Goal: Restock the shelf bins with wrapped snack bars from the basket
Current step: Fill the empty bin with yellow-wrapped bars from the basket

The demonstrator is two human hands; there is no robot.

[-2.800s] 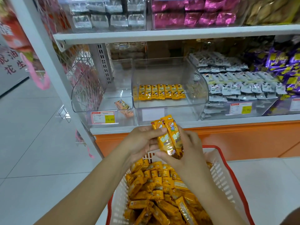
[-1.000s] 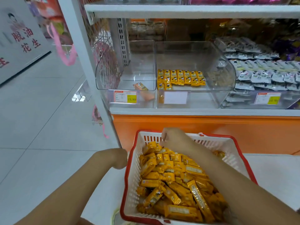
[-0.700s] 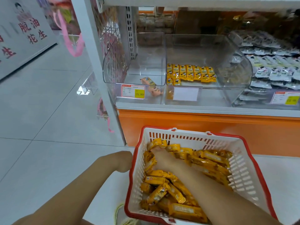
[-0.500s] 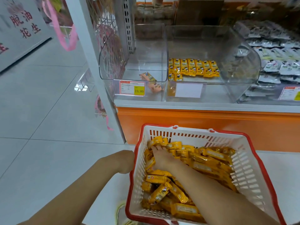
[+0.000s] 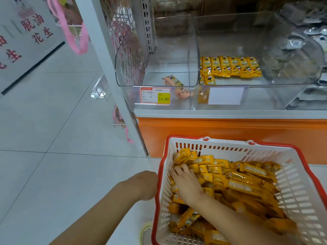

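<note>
Yellow snack bars (image 5: 244, 183) fill the red-rimmed basket (image 5: 297, 188) over pale floor tiles (image 5: 62, 121); beyond the basket, more lie in a clear shelf bin (image 5: 265, 96). The right hand (image 5: 185, 181) rests open-fingered on the basket's bars. The left hand (image 5: 146, 184) is at the basket's left rim, with its fingers hidden, so I cannot tell its grip.

right hand (image 5: 188, 183) in basket (image 5: 230, 145) of bars (image 5: 245, 182)
</note>
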